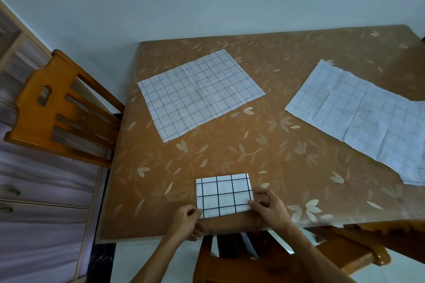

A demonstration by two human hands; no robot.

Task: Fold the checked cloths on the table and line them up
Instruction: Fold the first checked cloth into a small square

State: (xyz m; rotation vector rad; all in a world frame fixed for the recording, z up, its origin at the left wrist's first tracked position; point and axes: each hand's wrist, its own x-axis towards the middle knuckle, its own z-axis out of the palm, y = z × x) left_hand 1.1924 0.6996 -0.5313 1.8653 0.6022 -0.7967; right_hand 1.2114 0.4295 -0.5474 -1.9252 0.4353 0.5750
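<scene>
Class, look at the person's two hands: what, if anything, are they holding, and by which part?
Both hold the folded checked cloth by its near corners: the left hand pinches the near-left corner, the right hand the near-right corner.

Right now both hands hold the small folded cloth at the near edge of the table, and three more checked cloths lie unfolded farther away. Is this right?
Not quite: the head view shows two unfolded cloths, not three, the middle cloth and the right cloth. The rest holds: the left hand and right hand hold the folded cloth at the table near edge.
</scene>
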